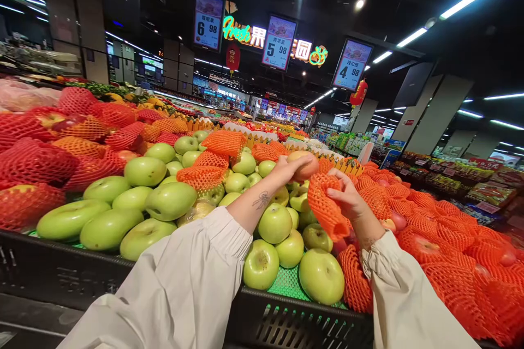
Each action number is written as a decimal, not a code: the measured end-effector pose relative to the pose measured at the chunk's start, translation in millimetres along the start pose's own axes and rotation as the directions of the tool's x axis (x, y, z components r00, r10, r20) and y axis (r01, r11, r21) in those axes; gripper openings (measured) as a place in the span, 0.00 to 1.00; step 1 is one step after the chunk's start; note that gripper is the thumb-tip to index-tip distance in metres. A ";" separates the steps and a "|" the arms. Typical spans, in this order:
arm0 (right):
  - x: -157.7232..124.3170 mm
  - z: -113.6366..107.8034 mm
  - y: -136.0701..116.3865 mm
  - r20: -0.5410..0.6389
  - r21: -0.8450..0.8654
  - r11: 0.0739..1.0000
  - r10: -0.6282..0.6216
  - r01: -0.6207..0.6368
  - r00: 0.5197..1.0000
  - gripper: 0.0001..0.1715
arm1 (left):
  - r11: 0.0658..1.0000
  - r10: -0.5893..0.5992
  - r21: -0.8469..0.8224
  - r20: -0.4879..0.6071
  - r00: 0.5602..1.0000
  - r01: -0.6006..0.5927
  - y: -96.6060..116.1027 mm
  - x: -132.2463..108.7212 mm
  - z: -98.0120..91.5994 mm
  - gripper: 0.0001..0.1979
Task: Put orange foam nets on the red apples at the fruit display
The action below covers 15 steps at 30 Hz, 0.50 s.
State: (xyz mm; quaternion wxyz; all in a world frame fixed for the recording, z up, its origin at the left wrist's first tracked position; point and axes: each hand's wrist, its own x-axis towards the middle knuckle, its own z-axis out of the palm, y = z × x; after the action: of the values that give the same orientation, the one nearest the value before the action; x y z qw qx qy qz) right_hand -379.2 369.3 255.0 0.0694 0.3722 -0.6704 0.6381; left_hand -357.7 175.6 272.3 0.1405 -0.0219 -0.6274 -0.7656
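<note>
We see a round fruit (310, 168) within the grip of the left hand (290, 170), whose thumb lies across the fruit's near side. The right hand (347, 196), just beside it, grasps an orange foam net (325, 210) between thumb and fingers; the net hangs tilted below the fruit, and we cannot tell whether the two touch. Both are above a black crate (245, 322), in which we find green apples (321, 277) heaped on a green liner (286, 283). Loose orange nets (224, 143) rest upon the heap. To the right we note fruit in orange nets (426, 240); to the left, fruit in red and orange nets (36, 163).
</note>
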 end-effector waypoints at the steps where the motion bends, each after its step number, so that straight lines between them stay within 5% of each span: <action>1: 2.7 0.4 0.8 0.000 0.010 1.000 -0.002 0.002 1.000 0.28 | 0.999 0.006 0.042 0.008 1.000 -0.007 0.4 -2.6 0.8 0.32; 6: 20.8 -9.6 8.4 -0.273 -0.026 0.973 -0.230 0.231 0.934 0.25 | 0.988 0.094 0.096 0.243 0.965 -0.120 0.9 -8.2 0.9 0.24; 10: 19.9 -11.0 7.5 -0.251 -0.114 0.955 -0.294 0.273 0.922 0.19 | 0.995 0.053 0.061 0.403 0.914 -0.085 -2.0 -7.8 1.0 0.24; 15: 19.8 -5.0 11.1 -0.274 -0.118 0.959 -0.282 0.259 0.919 0.20 | 0.997 0.052 0.033 0.422 0.905 -0.072 -2.2 -13.0 1.2 0.34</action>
State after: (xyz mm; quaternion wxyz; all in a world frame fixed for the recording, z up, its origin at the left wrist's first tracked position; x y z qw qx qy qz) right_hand -401.8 364.7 258.2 0.2685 0.3614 -0.6200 0.6425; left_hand -345.9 179.6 267.7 0.0266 -0.2031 -0.6600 -0.7228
